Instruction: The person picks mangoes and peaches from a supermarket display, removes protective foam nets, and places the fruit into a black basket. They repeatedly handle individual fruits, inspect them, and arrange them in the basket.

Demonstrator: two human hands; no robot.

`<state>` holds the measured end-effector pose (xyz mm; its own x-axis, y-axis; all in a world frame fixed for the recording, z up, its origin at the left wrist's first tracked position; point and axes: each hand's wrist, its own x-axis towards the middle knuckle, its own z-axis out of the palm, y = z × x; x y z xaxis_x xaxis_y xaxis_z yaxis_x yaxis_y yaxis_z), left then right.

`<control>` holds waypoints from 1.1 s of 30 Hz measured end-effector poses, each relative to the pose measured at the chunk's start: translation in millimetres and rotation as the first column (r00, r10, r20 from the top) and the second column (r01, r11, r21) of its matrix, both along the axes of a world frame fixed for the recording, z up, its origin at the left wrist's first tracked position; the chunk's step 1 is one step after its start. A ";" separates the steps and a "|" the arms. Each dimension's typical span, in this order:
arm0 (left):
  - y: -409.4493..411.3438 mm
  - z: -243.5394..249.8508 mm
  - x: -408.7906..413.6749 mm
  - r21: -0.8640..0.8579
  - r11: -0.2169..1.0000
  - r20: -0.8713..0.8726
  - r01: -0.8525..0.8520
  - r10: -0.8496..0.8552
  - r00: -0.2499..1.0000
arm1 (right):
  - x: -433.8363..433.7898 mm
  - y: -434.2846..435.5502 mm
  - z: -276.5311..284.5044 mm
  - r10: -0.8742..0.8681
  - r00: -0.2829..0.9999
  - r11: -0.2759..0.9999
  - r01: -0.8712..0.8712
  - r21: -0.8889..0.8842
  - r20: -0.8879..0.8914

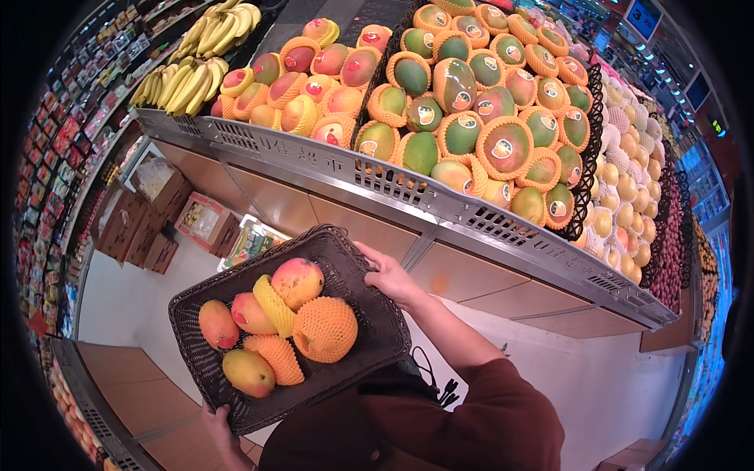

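Observation:
Both my hands hold a dark brown woven basket (235, 294) in front of my body. At its upper right rim my right hand (386, 274) grips the edge, fingers over the side. My left hand (219, 421) grips the lower left corner, thumb on the rim. Inside lie several mangoes: a reddish one (218, 324) at the left, a yellow-green one (248, 373) at the bottom, a large pink and yellow one (297, 282) at the top. An orange foam net sleeve (325, 329) wraps the fruit at the right; a yellow foam sleeve (274, 306) crosses the middle.
A display stand (336, 168) with a metal edge crosses ahead, bearing bananas (194, 85), red mangoes (297, 59), green mangoes (419, 150) and pale round fruit in nets (612, 200). Cardboard boxes (123, 221) stand on the floor at the left. Another stand (118, 377) is at the lower left.

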<state>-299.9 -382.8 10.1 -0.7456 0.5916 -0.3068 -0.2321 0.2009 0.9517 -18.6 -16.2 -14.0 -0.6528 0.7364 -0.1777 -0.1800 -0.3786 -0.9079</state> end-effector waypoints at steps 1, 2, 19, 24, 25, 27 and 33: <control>17.3 -5.3 -29.9 -0.002 0.999 -0.005 0.052 -0.052 0.999 | -15.6 4.2 -3.7 -0.049 0.998 0.999 0.049 -0.013 0.034; 36.1 -14.6 -58.5 -0.004 0.994 -0.009 0.105 -0.105 0.994 | -25.1 8.4 -6.6 -0.098 0.993 0.995 0.100 -0.025 0.068; 330.7 -27.7 -259.6 -0.090 0.750 0.009 0.655 -0.657 0.753 | -98.9 50.0 -18.9 -0.685 0.721 0.718 0.692 -0.069 0.106; 372.1 -46.8 -261.5 -0.140 0.737 -0.081 0.661 -0.674 0.734 | -92.8 86.9 -28.7 -0.706 0.703 0.704 0.710 -0.029 0.083; 378.8 -51.8 -260.3 -0.136 0.740 -0.075 0.659 -0.671 0.738 | -89.9 93.6 -29.2 -0.705 0.704 0.703 0.710 -0.041 0.088; 394.3 -57.8 -258.3 -0.123 0.747 -0.052 0.653 -0.663 0.747 | -86.5 100.3 -31.7 -0.710 0.696 0.696 0.717 -0.050 0.102; 431.9 -65.6 -266.8 -0.108 0.693 0.016 0.713 -0.716 0.698 | -91.4 99.3 -48.0 -0.765 0.638 0.632 0.770 -0.088 0.091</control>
<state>-566.7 49.1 -55.5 -0.1186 0.9170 -0.3809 0.0438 0.3881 0.9206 -110.0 83.0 -62.0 0.1489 0.9421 -0.3005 -0.4155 -0.2161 -0.8835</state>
